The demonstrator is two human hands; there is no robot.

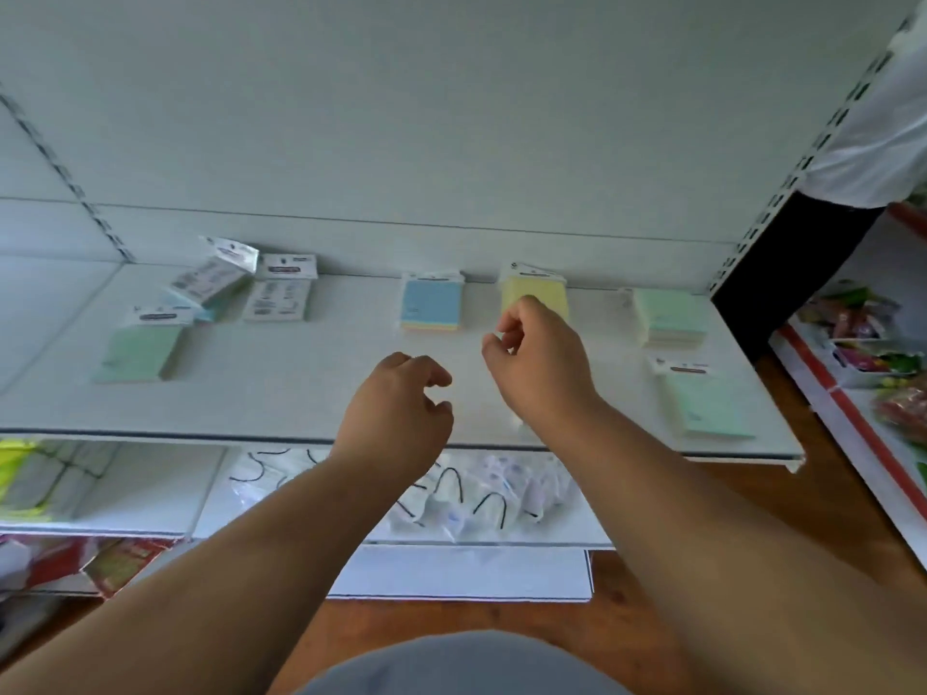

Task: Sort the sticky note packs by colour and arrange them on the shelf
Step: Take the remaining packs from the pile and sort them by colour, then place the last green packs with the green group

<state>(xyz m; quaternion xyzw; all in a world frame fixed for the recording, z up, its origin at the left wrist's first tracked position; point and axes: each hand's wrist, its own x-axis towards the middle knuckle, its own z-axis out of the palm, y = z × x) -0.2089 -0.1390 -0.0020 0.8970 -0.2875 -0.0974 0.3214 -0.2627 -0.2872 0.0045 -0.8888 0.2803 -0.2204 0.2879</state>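
I see both hands out over the white shelf (311,393), neither one gripping anything. The left hand (396,418) hovers above the front middle of the shelf with its fingers loosely curled and empty. The right hand (539,363) is a little farther in, fingers also loosely bent, thumb and forefinger close together but with nothing visible between them.

Just beyond the right fingertips, partly hidden by them, lies the yellow pack (534,290) near the back wall. Just left of those fingertips sits the blue pack (431,303), flat, header card toward the wall. To the right of the right hand a green pack (669,313) lies at the back, and a second green pack (710,406) lies nearer the front edge, well apart from the fingers.

Far to the left of the left fingers, another green pack (140,353) lies flat. Behind it a tilted pack (210,280) leans with its printed back showing, touching a flat pack (278,298) that also shows its printed back; I cannot tell the colour of either.

Below the shelf edge, under my wrists, I see clear bags (491,489) with black loops on a lower shelf.
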